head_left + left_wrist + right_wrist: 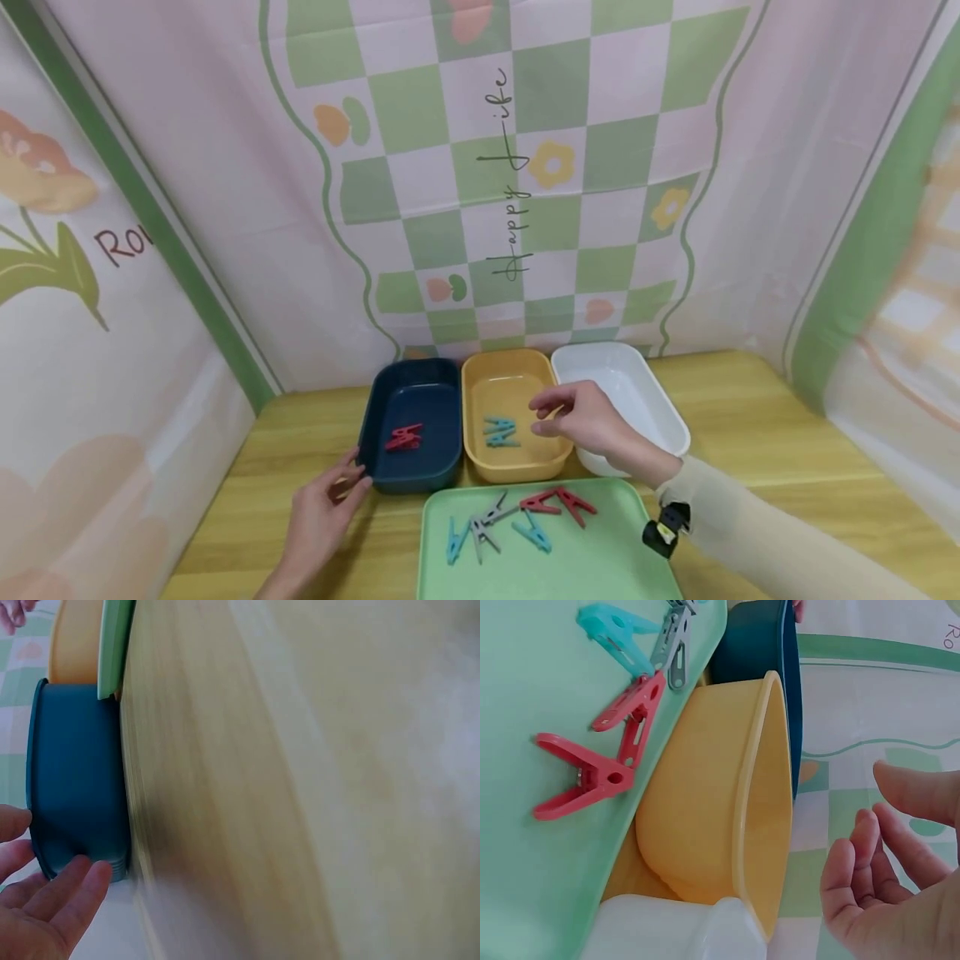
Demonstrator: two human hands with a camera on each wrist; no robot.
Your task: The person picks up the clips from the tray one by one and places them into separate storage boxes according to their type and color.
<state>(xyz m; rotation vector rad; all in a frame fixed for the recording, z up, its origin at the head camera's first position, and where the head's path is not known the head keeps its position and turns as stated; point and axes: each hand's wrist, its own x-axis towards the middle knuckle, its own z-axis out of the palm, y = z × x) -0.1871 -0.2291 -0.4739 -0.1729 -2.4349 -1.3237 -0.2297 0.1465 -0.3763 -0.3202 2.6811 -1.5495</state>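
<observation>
My left hand touches the near left corner of a dark blue bin with its fingertips. Red clothespins lie in that bin. Over the right side of the yellow bin hovers my right hand, fingers loosely bent and nothing between them. Light blue clothespins rest on the yellow bin's floor. On a green tray in front lie grey clothespins, red clothespins and light blue clothespins, some touching.
A white bin stands right of the yellow one, partly hidden by my right hand and forearm. All three bins sit side by side at the back of the wooden table, close to a patterned cloth wall. Cloth also hangs on both sides.
</observation>
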